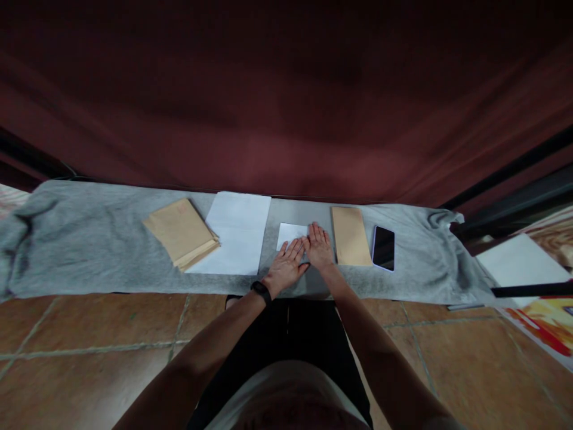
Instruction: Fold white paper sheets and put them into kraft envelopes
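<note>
A small folded white paper (290, 232) lies on the grey cloth in front of me. My left hand (286, 267), with a black band on its wrist, rests flat across the paper's near part, fingers stretched out. Beside it my right hand (319, 248) lies flat on the paper's right edge, its fingers straight and pointing away from me. The two hands touch near the thumbs. Part of the paper is hidden beneath them. Neither hand grips anything.
Larger white sheets (239, 233) lie to the left, partly under a stack of brown envelopes (181, 230). To the right are a single brown envelope (351, 236) and a phone (384, 248). The grey cloth (98, 239) covers the narrow surface, with a dark red curtain (286, 131) behind.
</note>
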Demonstrator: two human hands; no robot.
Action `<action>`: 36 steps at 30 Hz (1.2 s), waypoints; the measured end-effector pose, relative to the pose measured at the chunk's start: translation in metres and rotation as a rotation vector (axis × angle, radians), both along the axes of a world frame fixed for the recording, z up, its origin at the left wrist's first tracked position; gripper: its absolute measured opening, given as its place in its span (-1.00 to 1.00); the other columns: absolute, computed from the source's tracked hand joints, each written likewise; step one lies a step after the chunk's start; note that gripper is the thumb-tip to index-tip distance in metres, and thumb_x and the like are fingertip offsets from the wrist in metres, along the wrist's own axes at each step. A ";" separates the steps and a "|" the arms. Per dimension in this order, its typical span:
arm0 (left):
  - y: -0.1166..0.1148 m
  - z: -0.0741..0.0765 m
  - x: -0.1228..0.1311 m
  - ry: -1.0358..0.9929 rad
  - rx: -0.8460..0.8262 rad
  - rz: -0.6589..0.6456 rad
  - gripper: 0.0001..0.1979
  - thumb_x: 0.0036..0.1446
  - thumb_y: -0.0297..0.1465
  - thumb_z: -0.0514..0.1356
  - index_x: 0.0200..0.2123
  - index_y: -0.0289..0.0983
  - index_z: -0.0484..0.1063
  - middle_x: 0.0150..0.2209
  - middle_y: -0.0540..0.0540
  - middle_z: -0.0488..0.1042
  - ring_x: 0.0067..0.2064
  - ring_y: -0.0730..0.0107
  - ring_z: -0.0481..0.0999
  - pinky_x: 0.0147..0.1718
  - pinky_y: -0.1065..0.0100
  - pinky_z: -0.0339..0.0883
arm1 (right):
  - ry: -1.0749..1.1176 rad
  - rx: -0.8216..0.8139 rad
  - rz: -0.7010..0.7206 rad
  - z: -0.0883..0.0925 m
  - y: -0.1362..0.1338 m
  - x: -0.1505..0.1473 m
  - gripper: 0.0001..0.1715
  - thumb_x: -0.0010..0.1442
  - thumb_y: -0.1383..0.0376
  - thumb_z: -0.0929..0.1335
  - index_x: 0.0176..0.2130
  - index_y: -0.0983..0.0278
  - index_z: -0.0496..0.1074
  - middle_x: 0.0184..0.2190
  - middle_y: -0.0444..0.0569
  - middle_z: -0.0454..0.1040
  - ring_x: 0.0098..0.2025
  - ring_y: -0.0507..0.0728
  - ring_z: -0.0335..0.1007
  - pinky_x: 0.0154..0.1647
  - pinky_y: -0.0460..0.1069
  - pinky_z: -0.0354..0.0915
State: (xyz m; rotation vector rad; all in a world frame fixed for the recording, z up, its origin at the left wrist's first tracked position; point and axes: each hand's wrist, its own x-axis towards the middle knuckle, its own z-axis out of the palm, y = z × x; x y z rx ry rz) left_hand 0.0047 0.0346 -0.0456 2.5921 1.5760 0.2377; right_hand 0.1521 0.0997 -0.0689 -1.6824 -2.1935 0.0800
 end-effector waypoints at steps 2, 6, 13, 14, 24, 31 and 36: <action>0.000 0.001 0.001 -0.005 -0.004 0.006 -0.32 0.39 -0.12 -0.07 0.42 -0.38 0.01 0.46 -0.26 0.00 0.48 0.14 -0.09 0.43 -0.01 -0.25 | 0.009 0.009 -0.007 0.000 0.002 0.000 -0.31 0.48 0.12 0.09 0.40 0.48 0.09 0.41 0.26 0.09 0.45 0.29 0.00 0.43 0.26 -0.07; 0.004 0.003 -0.003 -0.009 -0.025 0.042 -0.38 0.40 -0.18 -0.07 0.40 -0.38 0.08 0.43 -0.26 0.09 0.46 0.14 0.00 0.42 0.03 -0.14 | 0.015 0.011 0.001 0.002 0.002 0.002 -0.32 0.48 0.13 0.09 0.39 0.48 0.12 0.40 0.27 0.12 0.44 0.28 0.02 0.43 0.27 -0.07; 0.018 0.014 -0.025 0.043 -0.081 0.070 -0.50 0.35 -0.47 -0.10 0.31 -0.37 0.23 0.37 -0.30 0.22 0.41 0.19 0.16 0.36 0.13 0.08 | 0.051 0.042 0.102 0.004 -0.022 0.013 -0.43 0.46 0.19 0.15 0.31 0.42 0.28 0.33 0.19 0.28 0.41 0.24 0.09 0.42 0.23 0.01; 0.018 0.015 -0.027 0.059 -0.088 0.062 -0.49 0.33 -0.52 -0.10 0.30 -0.38 0.24 0.37 -0.31 0.23 0.41 0.20 0.17 0.35 0.14 0.09 | 0.045 0.037 0.129 0.003 -0.027 0.014 -0.43 0.45 0.18 0.17 0.31 0.41 0.28 0.34 0.17 0.28 0.41 0.23 0.09 0.43 0.21 0.00; 0.025 0.029 -0.026 0.069 -0.062 0.057 -0.51 0.26 -0.61 -0.06 0.21 -0.30 0.34 0.28 -0.29 0.36 0.33 0.25 0.32 0.28 0.14 0.21 | 0.062 -0.008 0.160 0.014 -0.040 0.017 -0.41 0.36 0.23 0.29 0.30 0.39 0.29 0.35 0.15 0.26 0.40 0.20 0.13 0.44 0.17 0.00; 0.019 0.054 -0.046 0.003 0.007 0.153 -0.62 0.31 -0.54 -0.04 0.05 -0.27 0.48 -0.03 -0.24 0.60 0.01 0.16 0.58 0.10 0.16 0.36 | 0.575 -0.028 0.099 0.016 -0.033 0.023 -0.62 0.31 0.32 0.26 0.05 0.28 0.52 0.10 0.07 0.54 0.18 0.17 0.40 0.29 0.12 0.24; 0.023 0.063 -0.059 -0.475 0.030 0.314 -0.80 0.30 -0.30 0.14 -0.19 -0.19 0.57 -0.22 -0.11 0.63 -0.19 0.22 0.59 -0.12 0.28 0.39 | 0.899 -0.035 -0.049 0.024 -0.026 0.028 -0.62 0.29 0.04 0.31 -0.16 0.26 0.53 -0.27 -0.04 0.60 -0.19 0.16 0.50 -0.08 0.06 0.41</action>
